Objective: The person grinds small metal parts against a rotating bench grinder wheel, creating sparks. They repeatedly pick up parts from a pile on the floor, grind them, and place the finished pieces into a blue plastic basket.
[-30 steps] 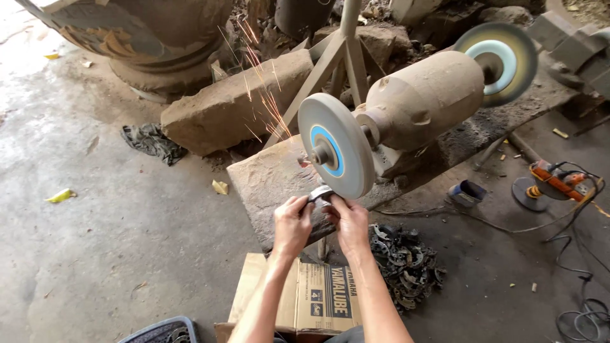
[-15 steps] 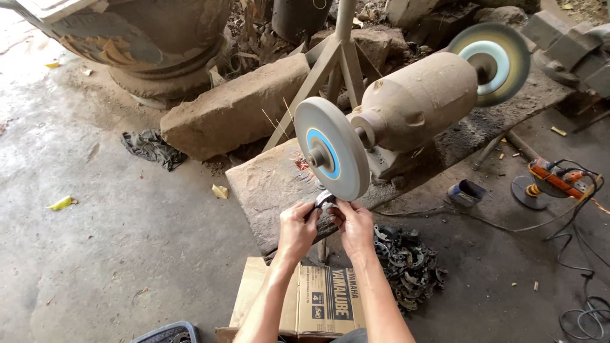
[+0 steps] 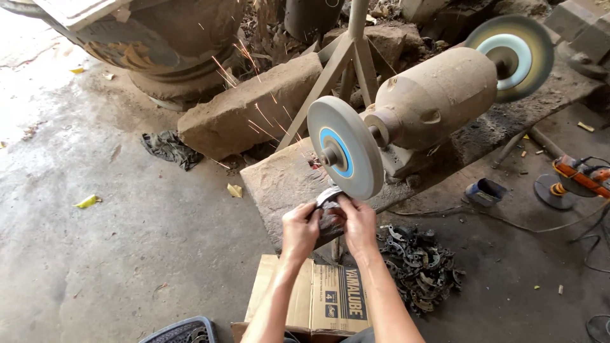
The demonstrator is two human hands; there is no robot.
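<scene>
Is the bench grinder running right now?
On: sparks fly off the near wheel where both hands press the metal piece.

Your left hand (image 3: 298, 230) and right hand (image 3: 358, 223) press a small metal part (image 3: 328, 195), ground bright and shiny along its edge, dark and dull below, against a matt grey abrasive wheel (image 3: 346, 155) with a smooth blue centre. The grinder's motor housing (image 3: 438, 95) looks like cast metal under a matt, dusty brown coat. Beneath you lies a creased brown cardboard box (image 3: 318, 298); beside it, a pile of dark, dull metal parts (image 3: 419, 267) on rough, stained concrete floor (image 3: 95, 254).
</scene>
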